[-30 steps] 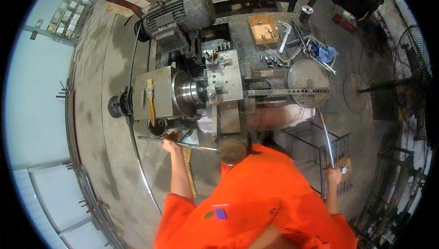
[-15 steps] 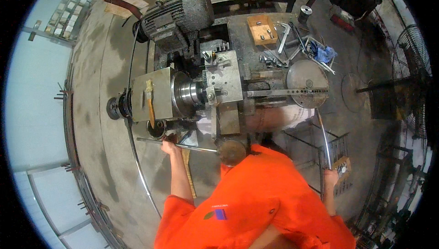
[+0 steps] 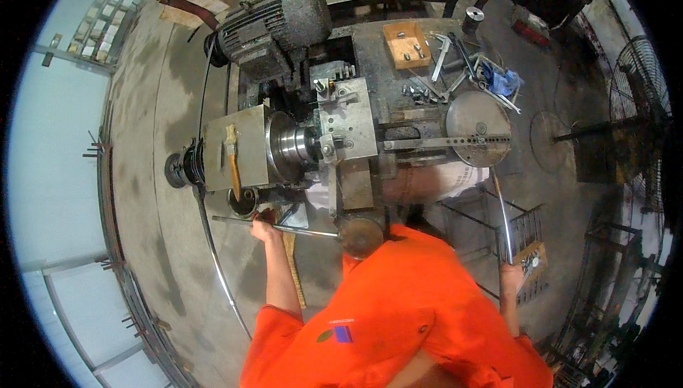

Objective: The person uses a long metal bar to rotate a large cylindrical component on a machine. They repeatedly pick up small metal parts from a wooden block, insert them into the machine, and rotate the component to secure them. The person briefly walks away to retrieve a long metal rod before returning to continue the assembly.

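Observation:
My left hand (image 3: 264,230) is closed around a long metal lever bar (image 3: 309,231) that runs sideways to a round hub (image 3: 361,237) in front of my body. On the right, my right hand (image 3: 511,274) is wrapped round the lower end of another shiny lever bar (image 3: 504,210). That bar rises toward a round metal plate (image 3: 466,117) on the machine. A drilled flat strip (image 3: 434,144) crosses the plate and reaches the steel tool block (image 3: 348,117). Left of the block is a ringed metal spindle (image 3: 292,144).
A brush (image 3: 233,164) lies on the spindle housing (image 3: 252,132), behind which sits a grimy motor (image 3: 277,21). Farther back are a wooden box (image 3: 407,44) with small parts, several wrenches, a caliper (image 3: 441,57) and a blue rag (image 3: 506,83). A caged fan (image 3: 640,117) stands at right.

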Motion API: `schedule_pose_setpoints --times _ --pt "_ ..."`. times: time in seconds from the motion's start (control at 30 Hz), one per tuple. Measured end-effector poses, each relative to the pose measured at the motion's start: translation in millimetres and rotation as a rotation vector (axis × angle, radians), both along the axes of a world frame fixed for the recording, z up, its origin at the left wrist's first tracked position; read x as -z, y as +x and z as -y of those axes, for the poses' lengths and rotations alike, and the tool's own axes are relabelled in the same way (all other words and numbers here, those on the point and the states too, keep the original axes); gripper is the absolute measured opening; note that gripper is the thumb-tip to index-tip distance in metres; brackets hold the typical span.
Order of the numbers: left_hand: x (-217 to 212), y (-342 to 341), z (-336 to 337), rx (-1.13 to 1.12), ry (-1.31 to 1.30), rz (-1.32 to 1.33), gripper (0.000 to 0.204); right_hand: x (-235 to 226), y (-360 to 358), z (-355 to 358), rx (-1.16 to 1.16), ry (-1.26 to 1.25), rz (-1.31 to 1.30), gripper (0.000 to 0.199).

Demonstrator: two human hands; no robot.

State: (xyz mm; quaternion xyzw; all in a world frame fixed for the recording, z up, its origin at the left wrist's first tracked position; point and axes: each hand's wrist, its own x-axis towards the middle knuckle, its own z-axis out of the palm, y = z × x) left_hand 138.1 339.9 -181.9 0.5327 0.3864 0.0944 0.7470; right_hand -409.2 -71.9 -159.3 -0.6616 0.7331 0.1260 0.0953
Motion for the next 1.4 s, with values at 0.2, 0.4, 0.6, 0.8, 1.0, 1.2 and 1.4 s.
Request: schedule_pose_setpoints --times 0.2,0.4,0.6,0.8,1.0,1.2,1.4 --pt "-8.3 -1.6 3.1 0.014 0.036 -0.014 0.017 7.6 -6.1 -2.8 -0.009 -0.019 0.0 0.039" --pt "-8.8 -2.0 3.4 0.005 0.02 -0.015 0.015 15.9 -15.0 -4.5 -0.041 0.022 0.025 0.038" --pt "-3.7 -0.7 -3.7 0.009 -0.007 0.014 0.018 1.7 3.9 -14.1 -0.002 -0.002 0.034 0.034" --pt "-6.8 -1.1 2.4 -0.042 0.009 0.02 0.017 19.0 -13.0 -17.3 -0.053 0.02 0.081 0.035" --pt "-2.6 -0.7 -2.5 -0.027 0.011 0.013 0.013 24.8 -14.8 -20.7 -0.052 -0.05 0.093 0.032" --pt "-8.6 -3.4 1.6 -0.01 0.017 0.011 0.012 -16.4 27.2 -19.0 0.056 0.102 0.096 0.036" --pt "0.2 -1.5 -4.6 0.02 -0.031 0.022 0.013 -17.0 93.9 22.6 -0.272 -0.1 0.172 0.049"
